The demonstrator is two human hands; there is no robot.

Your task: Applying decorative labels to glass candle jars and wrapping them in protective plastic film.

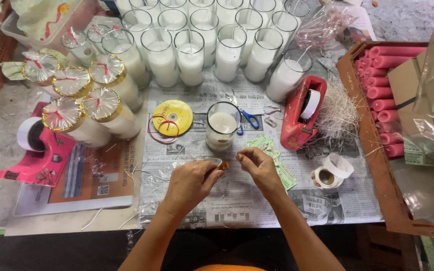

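Observation:
My left hand (191, 181) pinches a small gold strip (221, 164) over the newspaper (237, 200). My right hand (258, 167) is closed with thumb and finger pinched, just right of the strip's end; whether it grips the strip I cannot tell. Directly beyond the hands stands one glass candle jar (222, 125) filled with white wax, uncovered. A yellow ribbon spool (172, 117) with red cord lies to its left. Blue-handled scissors (248, 120) lie to its right, and green paper labels (269, 150) lie beside my right hand.
Several wax-filled glass jars (192, 55) stand at the back. Several wrapped jars with gold rims (84, 95) stand left. A red tape dispenser (301, 113) sits right, a pink one (41, 150) left. A cardboard box of pink candles (385, 85) and sticker rolls (330, 173) lie right.

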